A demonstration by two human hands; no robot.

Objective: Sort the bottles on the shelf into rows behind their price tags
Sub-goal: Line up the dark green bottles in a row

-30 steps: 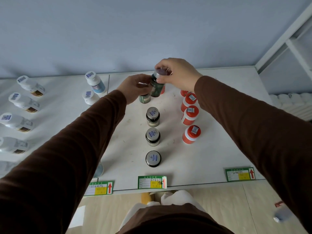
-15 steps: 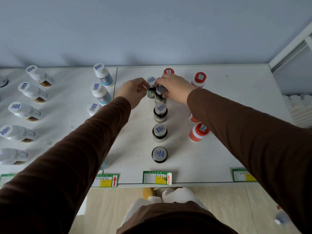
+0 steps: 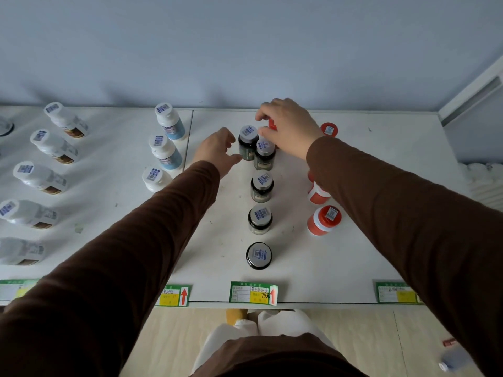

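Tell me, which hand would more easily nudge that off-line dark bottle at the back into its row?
Probably the left hand. Its open fingers sit right beside the rearmost dark bottle, which stands left of the dark row. The right hand is farther back, curled around a red bottle.

The shelf is a smooth, matt white board, lightly scuffed and speckled with small marks. The dark bottles look like glossy dark glass or plastic, each with a dull silver-grey cap bearing a paper barcode sticker. The red bottles appear to be smooth plastic with a soft sheen and a white band. The white bottles are pale, slightly glossy plastic with printed paper labels. The price tags along the front edge look like printed green paper or card. The sleeves are matt brown cloth. The floor below shows pale, wood-grained boards with a low sheen.
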